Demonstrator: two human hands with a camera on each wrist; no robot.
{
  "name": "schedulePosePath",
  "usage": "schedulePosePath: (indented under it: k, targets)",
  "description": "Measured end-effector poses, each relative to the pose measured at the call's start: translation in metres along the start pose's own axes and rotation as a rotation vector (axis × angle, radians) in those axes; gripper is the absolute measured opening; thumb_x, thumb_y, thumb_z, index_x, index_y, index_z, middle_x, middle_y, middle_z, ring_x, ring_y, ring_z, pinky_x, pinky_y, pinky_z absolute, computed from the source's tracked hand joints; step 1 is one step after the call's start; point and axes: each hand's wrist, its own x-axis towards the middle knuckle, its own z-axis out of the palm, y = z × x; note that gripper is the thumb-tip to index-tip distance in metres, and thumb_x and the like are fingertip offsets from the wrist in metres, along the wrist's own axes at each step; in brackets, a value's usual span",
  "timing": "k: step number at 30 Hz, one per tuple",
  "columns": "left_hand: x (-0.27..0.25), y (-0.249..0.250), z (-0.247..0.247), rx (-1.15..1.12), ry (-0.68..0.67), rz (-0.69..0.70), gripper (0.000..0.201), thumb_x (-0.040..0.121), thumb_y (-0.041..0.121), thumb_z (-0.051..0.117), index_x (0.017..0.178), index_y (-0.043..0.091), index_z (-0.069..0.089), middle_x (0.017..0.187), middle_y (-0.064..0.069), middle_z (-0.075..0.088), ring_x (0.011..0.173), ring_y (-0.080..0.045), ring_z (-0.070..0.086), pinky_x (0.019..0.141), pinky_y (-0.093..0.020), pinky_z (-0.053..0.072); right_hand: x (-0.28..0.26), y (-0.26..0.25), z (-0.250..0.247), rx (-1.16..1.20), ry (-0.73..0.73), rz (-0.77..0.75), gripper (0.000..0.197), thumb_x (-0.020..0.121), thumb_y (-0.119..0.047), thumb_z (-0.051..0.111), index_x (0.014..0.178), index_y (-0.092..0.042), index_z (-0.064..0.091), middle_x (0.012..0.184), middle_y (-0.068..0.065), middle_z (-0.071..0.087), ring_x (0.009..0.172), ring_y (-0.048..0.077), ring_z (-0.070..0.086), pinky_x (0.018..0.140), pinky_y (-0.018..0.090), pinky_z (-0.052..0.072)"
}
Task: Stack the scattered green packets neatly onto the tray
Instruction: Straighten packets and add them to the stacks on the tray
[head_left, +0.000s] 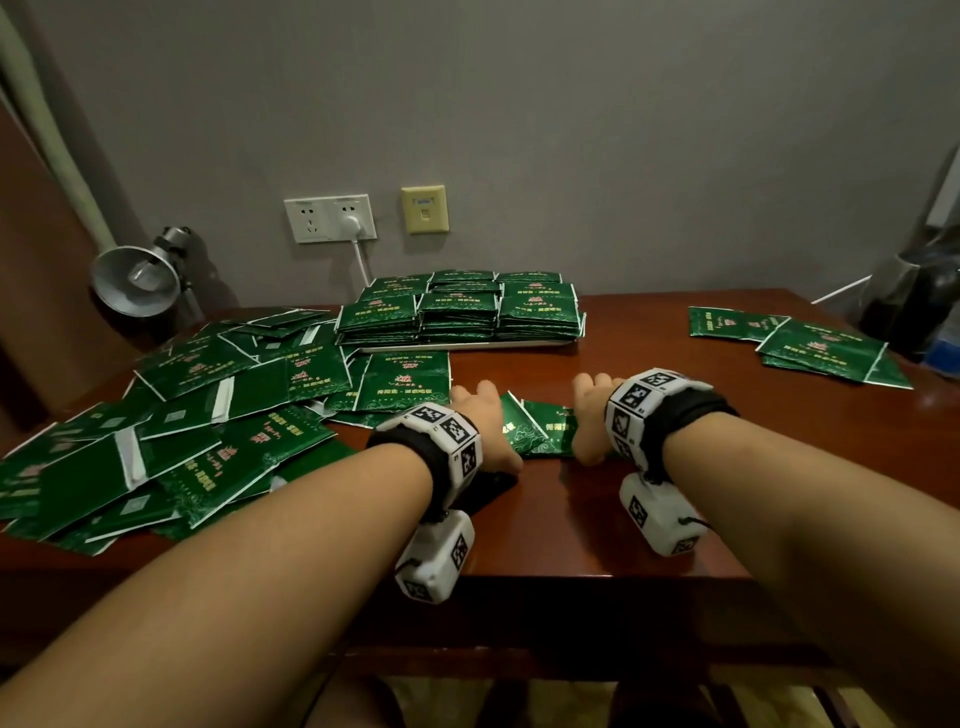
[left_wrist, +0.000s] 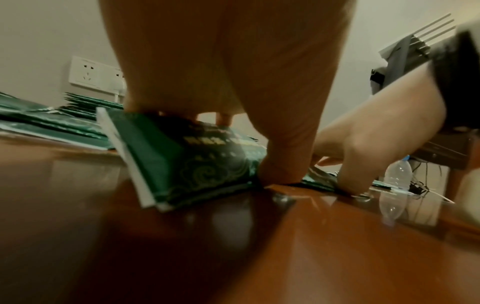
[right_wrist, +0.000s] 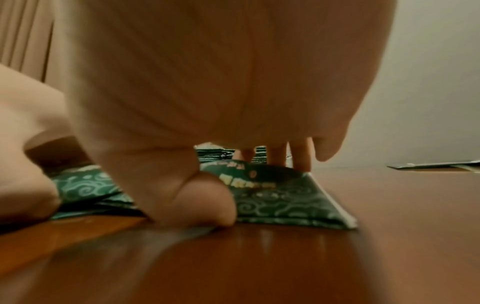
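Note:
Both hands grip a small bundle of green packets (head_left: 540, 428) on the brown table near its front edge. My left hand (head_left: 485, 421) holds the bundle's left end (left_wrist: 187, 162), thumb at the near edge and fingers over the far edge. My right hand (head_left: 592, 415) pinches the right end (right_wrist: 280, 197) the same way. The bundle's packets are uneven and fanned. A white tray (head_left: 467, 346) at the back middle carries neat rows of stacked green packets (head_left: 457, 306). Many loose packets (head_left: 171, 431) lie scattered on the left.
A few more packets (head_left: 810, 343) lie at the right rear. A metal desk lamp (head_left: 137, 278) stands at the back left, wall sockets (head_left: 330, 218) with a plugged cord behind the tray. Dark objects and a plastic bottle (head_left: 914, 306) crowd the far right corner.

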Motion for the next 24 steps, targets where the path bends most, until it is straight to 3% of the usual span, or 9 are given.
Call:
schedulePosePath:
  k: [3, 5, 7, 12, 16, 18, 20, 22, 24]
  targets:
    - [0.002, -0.004, 0.001, -0.019, -0.009, 0.053, 0.078, 0.066, 0.047, 0.081, 0.115, 0.016, 0.029, 0.113, -0.01, 0.053, 0.092, -0.027, 0.06, 0.066, -0.036, 0.052, 0.001, -0.001, 0.003, -0.012, 0.0, -0.011, 0.051, 0.065, -0.027, 0.06, 0.109, -0.014, 0.038, 0.109, 0.011, 0.052, 0.099, 0.029, 0.055, 0.086, 0.043, 0.052]
    - [0.0, -0.006, 0.0, -0.016, 0.021, 0.053, 0.088, 0.061, 0.056, 0.081, 0.12, 0.017, 0.028, 0.112, -0.008, 0.051, 0.094, -0.027, 0.059, 0.072, -0.037, 0.053, 0.002, 0.0, 0.006, -0.012, 0.011, -0.009, 0.053, 0.065, -0.029, 0.06, 0.111, -0.014, 0.04, 0.113, 0.012, 0.05, 0.101, 0.029, 0.053, 0.086, 0.042, 0.05]
    - [-0.002, -0.008, -0.002, 0.012, 0.049, 0.052, 0.093, 0.057, 0.058, 0.082, 0.122, 0.016, 0.03, 0.113, -0.007, 0.048, 0.096, -0.027, 0.057, 0.078, -0.04, 0.055, 0.002, 0.001, 0.004, -0.022, -0.015, -0.02, 0.063, 0.055, -0.037, 0.061, 0.112, -0.018, 0.04, 0.113, 0.01, 0.048, 0.104, 0.03, 0.051, 0.088, 0.044, 0.049]
    - [-0.001, -0.018, -0.016, 0.084, 0.11, 0.087, 0.074, 0.064, 0.044, 0.078, 0.118, 0.016, 0.036, 0.11, -0.007, 0.049, 0.095, -0.027, 0.054, 0.068, -0.035, 0.048, 0.004, 0.013, -0.012, -0.054, -0.06, -0.034, 0.101, 0.037, -0.07, 0.07, 0.119, -0.021, 0.039, 0.117, 0.007, 0.049, 0.106, 0.03, 0.051, 0.089, 0.048, 0.048]
    - [0.003, -0.026, -0.029, 0.068, 0.113, 0.077, 0.091, 0.048, 0.057, 0.08, 0.115, 0.02, 0.031, 0.1, -0.003, 0.049, 0.087, -0.026, 0.058, 0.07, -0.042, 0.056, 0.007, 0.017, -0.021, -0.077, -0.076, -0.003, 0.127, 0.02, -0.084, 0.069, 0.123, -0.018, 0.036, 0.113, 0.006, 0.055, 0.101, 0.03, 0.058, 0.085, 0.048, 0.051]
    - [0.006, -0.028, -0.035, 0.07, 0.123, 0.089, 0.088, 0.047, 0.058, 0.08, 0.11, 0.021, 0.031, 0.095, -0.003, 0.05, 0.081, -0.025, 0.058, 0.065, -0.04, 0.056, 0.01, 0.019, -0.021, -0.019, -0.014, -0.023, 0.112, 0.027, -0.076, 0.076, 0.115, -0.018, 0.038, 0.106, 0.005, 0.057, 0.093, 0.028, 0.061, 0.082, 0.046, 0.053]
    - [0.01, -0.028, -0.043, 0.095, 0.146, 0.115, 0.075, 0.058, 0.048, 0.079, 0.109, 0.019, 0.033, 0.096, -0.004, 0.05, 0.08, -0.023, 0.058, 0.059, -0.035, 0.05, 0.012, 0.023, -0.024, 0.035, 0.086, -0.053, 0.085, 0.046, -0.063, 0.078, 0.108, -0.019, 0.04, 0.101, 0.004, 0.057, 0.088, 0.026, 0.06, 0.079, 0.042, 0.054]
    - [0.018, -0.027, -0.052, 0.135, 0.179, 0.156, 0.07, 0.065, 0.041, 0.077, 0.115, 0.017, 0.035, 0.098, -0.004, 0.05, 0.085, -0.024, 0.057, 0.061, -0.035, 0.047, 0.018, 0.027, -0.028, 0.051, 0.162, -0.068, 0.066, 0.064, -0.05, 0.072, 0.113, -0.018, 0.041, 0.106, 0.005, 0.053, 0.093, 0.026, 0.057, 0.077, 0.038, 0.051]
    - [0.026, -0.027, -0.061, 0.171, 0.19, 0.198, 0.073, 0.067, 0.039, 0.077, 0.121, 0.015, 0.035, 0.102, -0.004, 0.051, 0.091, -0.025, 0.057, 0.067, -0.037, 0.049, 0.026, 0.028, -0.033, 0.043, 0.196, -0.07, 0.063, 0.072, -0.046, 0.069, 0.12, -0.017, 0.04, 0.113, 0.007, 0.05, 0.102, 0.026, 0.053, 0.08, 0.038, 0.049]
